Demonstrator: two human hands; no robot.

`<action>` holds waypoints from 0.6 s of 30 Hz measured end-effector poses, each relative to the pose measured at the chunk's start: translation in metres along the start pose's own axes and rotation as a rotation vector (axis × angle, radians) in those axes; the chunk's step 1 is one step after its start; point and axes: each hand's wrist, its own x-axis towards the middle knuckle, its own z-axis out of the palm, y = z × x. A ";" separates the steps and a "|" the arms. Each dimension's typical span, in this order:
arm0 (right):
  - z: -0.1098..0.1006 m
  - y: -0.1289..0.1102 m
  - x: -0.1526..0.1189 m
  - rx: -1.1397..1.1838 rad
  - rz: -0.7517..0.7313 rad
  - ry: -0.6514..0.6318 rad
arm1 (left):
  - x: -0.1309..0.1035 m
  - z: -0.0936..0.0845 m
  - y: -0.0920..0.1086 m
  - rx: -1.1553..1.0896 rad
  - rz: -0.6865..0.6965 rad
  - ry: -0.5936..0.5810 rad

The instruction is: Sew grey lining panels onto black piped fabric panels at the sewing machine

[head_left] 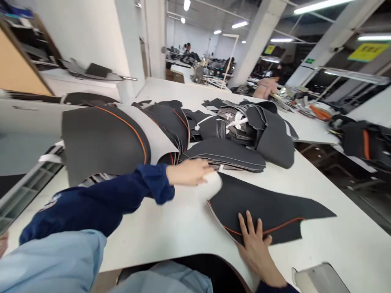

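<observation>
My right hand (257, 245) lies flat, fingers spread, on a dark grey panel of leather-like material (259, 197) with an orange line along its lower side. My left hand (188, 171) reaches across with its fingers stretched out, slightly blurred. It is beside the near edge of a stack of dark cut pieces (226, 152), and I cannot tell whether it touches them. No object shows in this hand. To the left of it a large dark panel with an orange curve (106, 140) leans over other pieces.
Behind the stack are bundles tied with white strips (238, 121) and a dark piece (276, 140) hanging over them. A grey metal device (322, 278) stands at the lower right of the white table (171, 228). Farther back, a person (265, 86) is at another table.
</observation>
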 end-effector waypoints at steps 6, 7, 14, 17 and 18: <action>-0.020 -0.010 -0.029 -0.016 -0.128 0.044 | 0.102 0.003 -0.067 0.120 -0.128 0.043; -0.021 -0.008 -0.037 -0.003 -0.143 0.060 | 0.118 0.009 -0.069 0.130 -0.109 0.018; 0.003 0.031 -0.072 0.007 -0.119 0.070 | 0.166 0.030 -0.044 0.226 -0.058 -0.046; 0.015 0.058 -0.072 -0.001 -0.064 0.071 | 0.170 0.017 -0.037 0.170 -0.073 -0.076; 0.018 0.065 -0.071 -0.001 -0.043 0.075 | 0.170 0.007 -0.034 0.133 -0.108 -0.075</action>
